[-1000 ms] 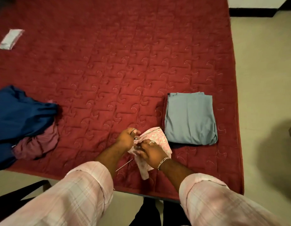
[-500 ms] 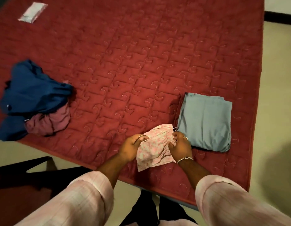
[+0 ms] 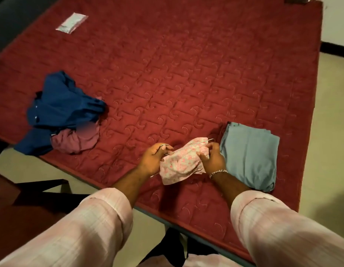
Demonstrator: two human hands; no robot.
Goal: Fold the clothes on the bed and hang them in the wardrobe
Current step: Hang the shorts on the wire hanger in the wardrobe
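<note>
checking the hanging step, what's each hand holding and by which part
Left hand grips the wire hanger at its left end. Right hand pinches the pink floral cloth by its right edge, against the hanger's right end.

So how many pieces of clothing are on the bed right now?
4: a pink floral garment in both hands, a folded grey-blue one right of it, and a blue one over a mauve one at left; others may hide underneath.

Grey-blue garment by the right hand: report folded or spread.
Folded: the grey-blue garment lies on the bed as a neat rectangle with stacked layered edges.
</note>
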